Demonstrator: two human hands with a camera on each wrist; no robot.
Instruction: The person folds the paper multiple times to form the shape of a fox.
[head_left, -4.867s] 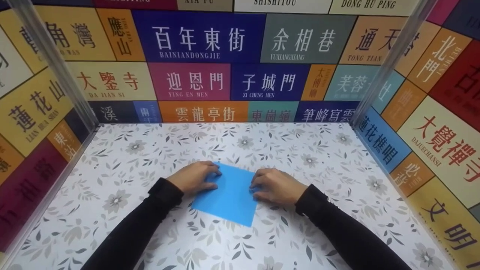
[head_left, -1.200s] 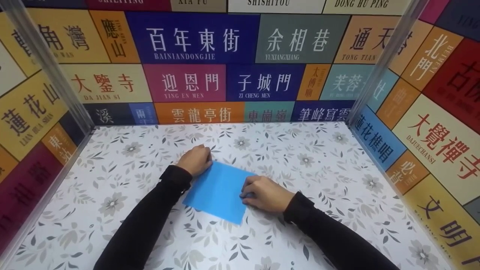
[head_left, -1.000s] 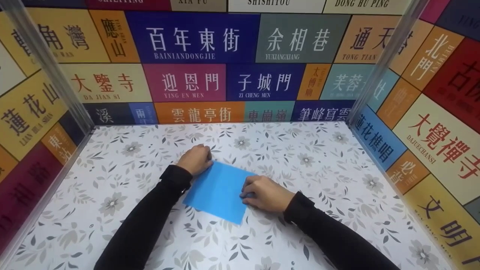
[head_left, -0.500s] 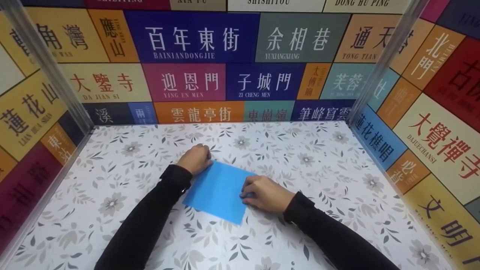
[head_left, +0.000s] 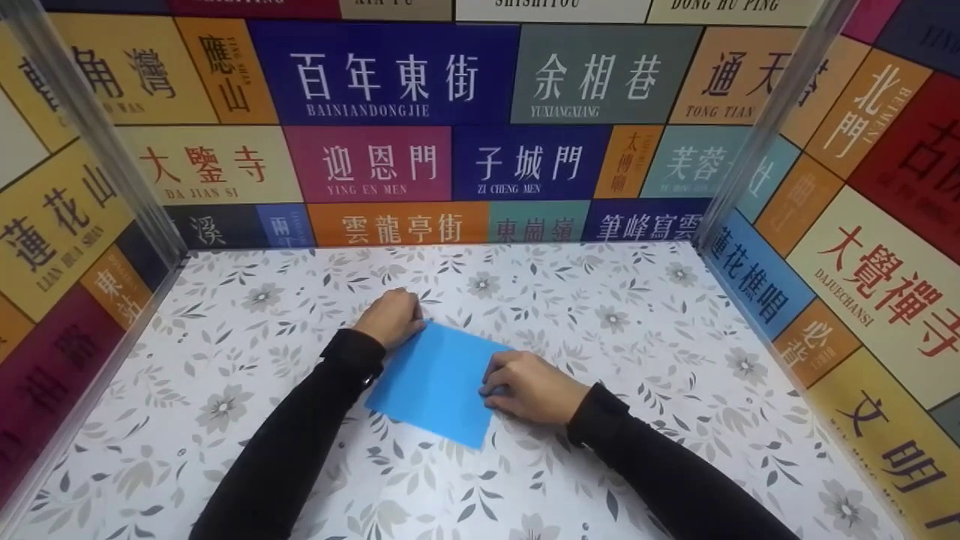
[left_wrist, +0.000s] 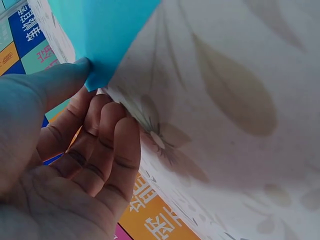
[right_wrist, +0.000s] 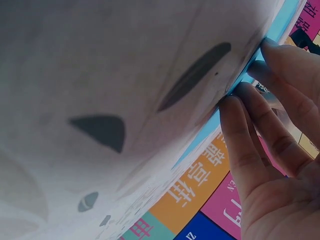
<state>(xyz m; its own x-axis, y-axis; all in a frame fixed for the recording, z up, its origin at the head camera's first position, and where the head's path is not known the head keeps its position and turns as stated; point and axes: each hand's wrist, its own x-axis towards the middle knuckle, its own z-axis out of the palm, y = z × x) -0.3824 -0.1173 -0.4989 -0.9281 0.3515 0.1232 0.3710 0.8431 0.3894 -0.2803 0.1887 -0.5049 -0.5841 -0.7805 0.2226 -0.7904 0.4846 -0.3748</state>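
Observation:
A square sheet of blue paper (head_left: 435, 382) lies at an angle on the flower-patterned table. My left hand (head_left: 391, 319) is at its far left corner; in the left wrist view, that hand (left_wrist: 85, 155) pinches the tip of the blue paper (left_wrist: 102, 35) between thumb and forefinger, the other fingers curled alongside. On the sheet's right edge rests my right hand (head_left: 532, 386). Up close in the right wrist view, the right hand's fingertips (right_wrist: 230, 102) press in a row on the thin visible strip of blue paper (right_wrist: 202, 135). The right hand hides part of that edge.
The table's white cover (head_left: 637, 465) has grey leaves and flowers. Behind it rises a wall (head_left: 390, 75) of coloured panels with lettering, with similar walls at left and right. Clear upright strips (head_left: 742, 150) line the corners. Black sleeves (head_left: 285, 450) cover both forearms.
Since the oldest frame, my left hand has gone from the paper's left side to its far corner, and the right hand and sheet have shifted slightly left. Over the last second, both hands stay still.

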